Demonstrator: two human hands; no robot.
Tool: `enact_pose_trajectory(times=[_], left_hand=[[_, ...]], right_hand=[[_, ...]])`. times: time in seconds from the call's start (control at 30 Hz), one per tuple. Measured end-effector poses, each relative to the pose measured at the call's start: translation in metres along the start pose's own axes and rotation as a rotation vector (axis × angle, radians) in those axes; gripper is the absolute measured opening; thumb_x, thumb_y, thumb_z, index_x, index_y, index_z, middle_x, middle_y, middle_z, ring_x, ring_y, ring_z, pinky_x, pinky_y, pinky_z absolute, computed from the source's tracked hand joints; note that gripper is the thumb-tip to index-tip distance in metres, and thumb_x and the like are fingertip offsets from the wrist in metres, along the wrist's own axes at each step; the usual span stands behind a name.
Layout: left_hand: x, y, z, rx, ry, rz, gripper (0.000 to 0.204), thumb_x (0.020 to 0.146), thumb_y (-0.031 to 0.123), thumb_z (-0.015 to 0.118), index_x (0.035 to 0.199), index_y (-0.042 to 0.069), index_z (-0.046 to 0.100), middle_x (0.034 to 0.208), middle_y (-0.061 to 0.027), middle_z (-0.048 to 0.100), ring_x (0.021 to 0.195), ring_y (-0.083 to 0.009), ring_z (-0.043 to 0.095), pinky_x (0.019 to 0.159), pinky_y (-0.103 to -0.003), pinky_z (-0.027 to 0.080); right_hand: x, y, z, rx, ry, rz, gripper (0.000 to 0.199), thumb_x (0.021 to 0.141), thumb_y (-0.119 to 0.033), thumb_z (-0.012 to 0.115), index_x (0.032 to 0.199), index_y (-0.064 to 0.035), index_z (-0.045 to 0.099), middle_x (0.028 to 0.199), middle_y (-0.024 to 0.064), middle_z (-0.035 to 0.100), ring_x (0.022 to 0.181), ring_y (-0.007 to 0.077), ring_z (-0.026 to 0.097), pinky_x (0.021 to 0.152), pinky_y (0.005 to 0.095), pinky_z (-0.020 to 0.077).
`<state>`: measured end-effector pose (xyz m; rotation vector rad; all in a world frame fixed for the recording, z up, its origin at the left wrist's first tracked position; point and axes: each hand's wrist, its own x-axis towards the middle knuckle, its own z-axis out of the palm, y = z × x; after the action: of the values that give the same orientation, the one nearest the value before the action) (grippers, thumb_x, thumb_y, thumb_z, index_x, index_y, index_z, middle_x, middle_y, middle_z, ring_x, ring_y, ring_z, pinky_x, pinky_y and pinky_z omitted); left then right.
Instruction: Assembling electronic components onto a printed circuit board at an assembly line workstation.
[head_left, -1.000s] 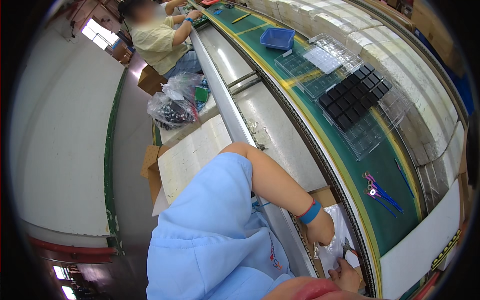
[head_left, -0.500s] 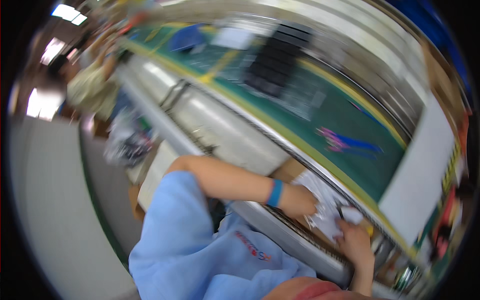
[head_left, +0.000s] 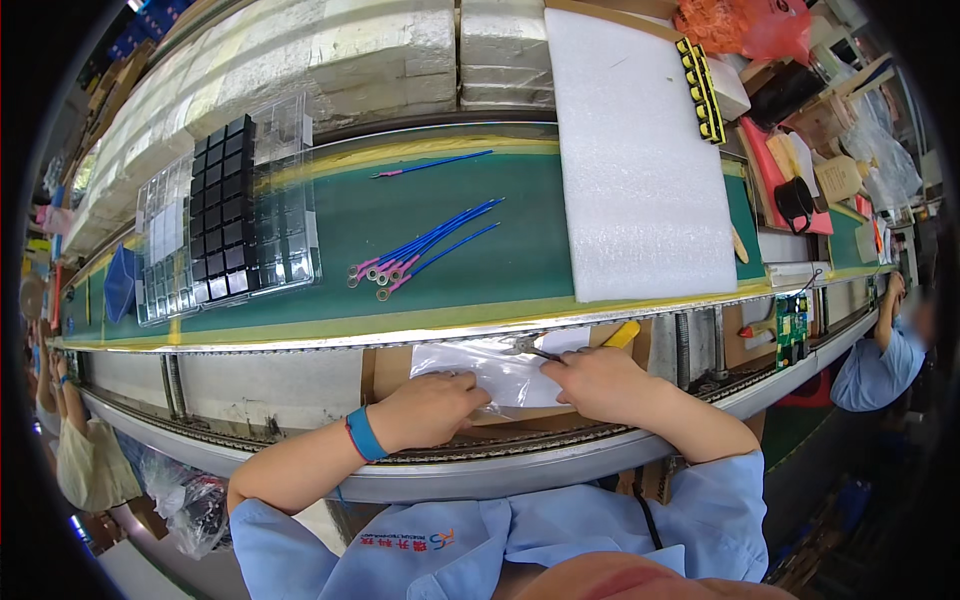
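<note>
A clear plastic bag lies over a cardboard box just in front of me. My left hand, with a blue band at its wrist, has its fingers curled on the bag's near left part. At the bag's right side, my right hand is closed with thumb and fingers on its edge. Metal-jawed pliers rest on the bag, their dark handle running toward my right fingers. Whether that hand touches the handle is unclear. Behind it sits a yellow-handled tool.
Blue wires with ring terminals lie on the green mat. Left stands a clear compartment case with black boxes; right, a white foam sheet. A chain rail runs before me. A co-worker is at far right.
The view has swung to the right and levelled, so the bench now runs across it and the picture is sharper. Both hands stay at the plastic bag.
</note>
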<state>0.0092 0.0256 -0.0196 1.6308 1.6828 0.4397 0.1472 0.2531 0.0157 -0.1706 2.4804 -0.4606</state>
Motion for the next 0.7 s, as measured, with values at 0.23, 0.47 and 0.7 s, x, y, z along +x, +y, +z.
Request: enact_pose_trajectory(times=[0.23, 0.47, 0.7], left_hand=[[-0.0002, 0.0006, -0.0016, 0.004, -0.02, -0.014, 0.025, 0.078, 0.01, 0.067, 0.101, 0.003, 0.06, 0.094, -0.0153, 0.058, 0.094, -0.0345, 0.06, 0.082, -0.044, 0.049], [0.0014, -0.002, -0.0009, 0.05, -0.066, -0.039, 0.036, 0.078, 0.014, 0.07, 0.112, 0.007, 0.06, 0.101, -0.0127, 0.059, 0.096, -0.0333, 0.061, 0.083, -0.042, 0.05], [0.0016, 0.0002, -0.003, 0.037, -0.066, -0.044, 0.035, 0.078, 0.015, 0.071, 0.111, 0.007, 0.06, 0.099, -0.0126, 0.06, 0.095, -0.0328, 0.061, 0.084, -0.041, 0.05]], right_hand=[[0.0011, 0.0005, 0.0016, 0.002, 0.01, -0.005, 0.033, 0.082, -0.021, 0.067, 0.109, -0.0048, 0.059, 0.093, 0.0144, 0.065, 0.087, 0.0319, 0.066, 0.071, 0.0429, 0.0537], [0.0013, 0.0024, 0.0012, -0.013, 0.04, -0.031, 0.034, 0.081, -0.021, 0.068, 0.11, -0.0048, 0.059, 0.092, 0.0139, 0.065, 0.087, 0.0311, 0.066, 0.071, 0.0422, 0.0536], [0.0002, 0.0013, 0.0, -0.018, 0.059, -0.028, 0.036, 0.081, -0.021, 0.068, 0.111, -0.0043, 0.059, 0.092, 0.0141, 0.065, 0.085, 0.031, 0.066, 0.069, 0.0413, 0.0535]])
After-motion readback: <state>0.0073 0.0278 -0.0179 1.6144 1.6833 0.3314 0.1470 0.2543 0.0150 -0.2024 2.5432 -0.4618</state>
